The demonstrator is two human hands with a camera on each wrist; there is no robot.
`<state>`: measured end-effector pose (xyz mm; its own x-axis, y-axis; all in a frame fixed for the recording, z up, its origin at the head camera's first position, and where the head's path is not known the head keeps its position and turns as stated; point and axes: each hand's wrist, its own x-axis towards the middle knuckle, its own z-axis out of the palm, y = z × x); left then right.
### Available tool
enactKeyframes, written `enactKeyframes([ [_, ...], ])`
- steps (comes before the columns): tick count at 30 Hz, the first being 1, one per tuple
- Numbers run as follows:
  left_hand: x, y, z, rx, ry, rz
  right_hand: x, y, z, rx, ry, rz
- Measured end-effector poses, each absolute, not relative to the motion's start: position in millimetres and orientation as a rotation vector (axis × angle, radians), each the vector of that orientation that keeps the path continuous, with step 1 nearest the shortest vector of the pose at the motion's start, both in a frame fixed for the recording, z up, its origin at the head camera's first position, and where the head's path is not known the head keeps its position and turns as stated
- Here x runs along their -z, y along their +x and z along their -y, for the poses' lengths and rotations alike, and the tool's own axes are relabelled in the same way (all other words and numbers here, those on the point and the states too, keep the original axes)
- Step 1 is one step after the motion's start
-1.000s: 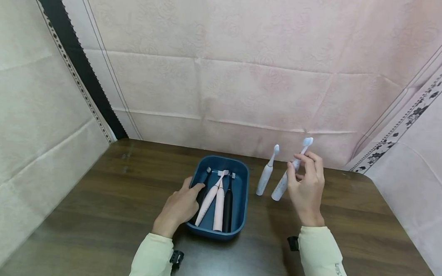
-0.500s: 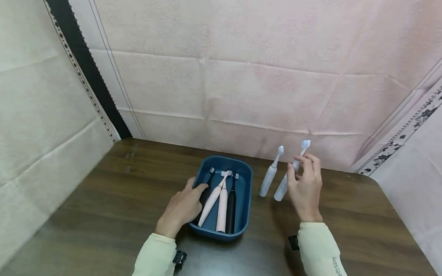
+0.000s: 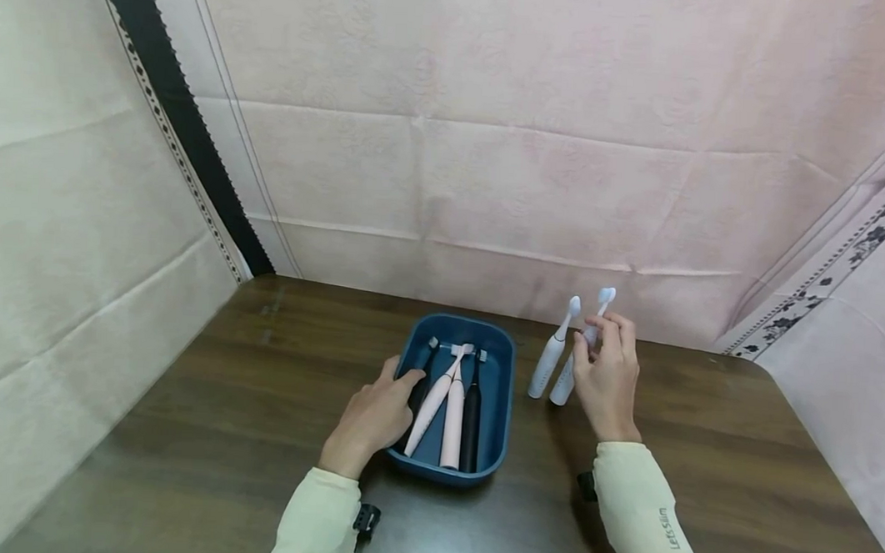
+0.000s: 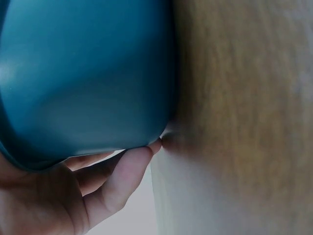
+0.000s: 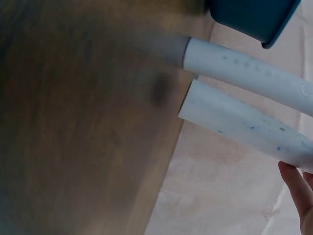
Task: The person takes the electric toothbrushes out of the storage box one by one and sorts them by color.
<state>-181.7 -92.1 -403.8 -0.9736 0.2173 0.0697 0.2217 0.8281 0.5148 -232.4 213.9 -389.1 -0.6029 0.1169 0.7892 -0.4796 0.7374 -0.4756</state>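
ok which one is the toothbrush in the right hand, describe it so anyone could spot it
On the brown table, find the blue bin with toothbrushes lying in it. Just right of it, the right hand holds a white toothbrush. Its similar white neighbour, nearer the bin, stands unheld on the table.

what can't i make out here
Head view: part of the leftmost black toothbrush, covered by the left hand.
Head view: middle of the held white toothbrush, behind the right hand.
Left wrist view: inside of the blue tray, behind its wall.
Right wrist view: bristles of the other white toothbrush, past the right edge.
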Motion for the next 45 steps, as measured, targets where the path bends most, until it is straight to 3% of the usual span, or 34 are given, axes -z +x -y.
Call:
enactKeyframes([
  [45,404.6,-179.4,93.1,0.864,-0.369,2.981,397.9,-223.3,-206.9,-0.866,0.253,2.096],
])
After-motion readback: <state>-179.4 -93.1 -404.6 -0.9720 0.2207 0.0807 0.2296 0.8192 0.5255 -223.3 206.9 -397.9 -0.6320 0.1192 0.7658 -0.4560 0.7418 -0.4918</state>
